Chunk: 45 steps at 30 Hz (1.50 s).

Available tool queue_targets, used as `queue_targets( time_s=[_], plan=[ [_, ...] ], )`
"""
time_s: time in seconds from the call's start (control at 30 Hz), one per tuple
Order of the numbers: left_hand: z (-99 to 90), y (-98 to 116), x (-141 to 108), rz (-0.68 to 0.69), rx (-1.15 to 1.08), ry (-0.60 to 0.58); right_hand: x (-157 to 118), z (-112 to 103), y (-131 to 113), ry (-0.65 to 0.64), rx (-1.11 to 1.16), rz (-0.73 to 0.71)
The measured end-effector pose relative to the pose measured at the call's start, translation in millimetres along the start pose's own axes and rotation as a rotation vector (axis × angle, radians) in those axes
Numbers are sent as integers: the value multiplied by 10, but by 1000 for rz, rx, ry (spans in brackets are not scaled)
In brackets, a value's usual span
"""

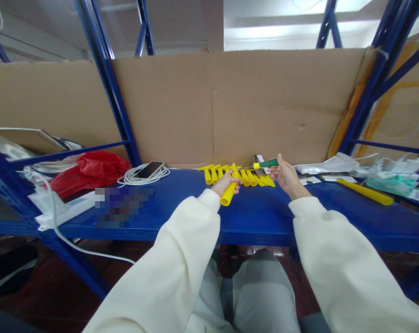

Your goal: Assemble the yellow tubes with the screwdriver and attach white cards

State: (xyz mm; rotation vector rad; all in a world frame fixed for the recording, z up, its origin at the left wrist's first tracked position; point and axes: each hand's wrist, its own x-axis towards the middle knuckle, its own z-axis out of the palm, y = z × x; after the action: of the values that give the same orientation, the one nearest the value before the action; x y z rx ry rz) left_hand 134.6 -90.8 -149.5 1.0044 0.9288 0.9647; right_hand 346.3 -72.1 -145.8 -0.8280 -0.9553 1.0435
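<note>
My left hand [225, 183] is closed around a yellow tubular handle [229, 194], its wide round end tilted toward me. In my right hand [285, 174] is a screwdriver [267, 163] with a green and yellow grip, held level by its back end. The thin shaft points left and reaches the top of the yellow handle; whether the tip touches a screw there is too small to tell. Behind and between my hands, several similar yellow pieces [246, 177] lie in a row on the blue shelf [181, 203].
A phone [150, 169] rests on a coiled white cable [131, 177] at left, near a red plastic bag [91, 171] and a white power strip [69, 208]. Another yellow tube [365, 191] lies at right, by white cables and adapters [403, 167]. Cardboard [168, 106] walls the back between blue posts.
</note>
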Motion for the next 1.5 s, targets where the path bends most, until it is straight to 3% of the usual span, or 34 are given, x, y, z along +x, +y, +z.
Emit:
queue_targets(
  time_s=[0.2, 0.4, 0.83, 1.5],
  plan=[
    [-8, -13, 9, 15, -17, 25, 17, -18, -17, -103, 42, 73],
    [-8, -18, 16, 3, -14, 18, 22, -18, 32, -15, -9, -13],
    [-46, -41, 64, 2, -18, 2, 79, -65, 68, -6, -27, 33],
    [-181, -22, 191, 33, -74, -27, -15, -104, 31, -286, -39, -44]
  ],
)
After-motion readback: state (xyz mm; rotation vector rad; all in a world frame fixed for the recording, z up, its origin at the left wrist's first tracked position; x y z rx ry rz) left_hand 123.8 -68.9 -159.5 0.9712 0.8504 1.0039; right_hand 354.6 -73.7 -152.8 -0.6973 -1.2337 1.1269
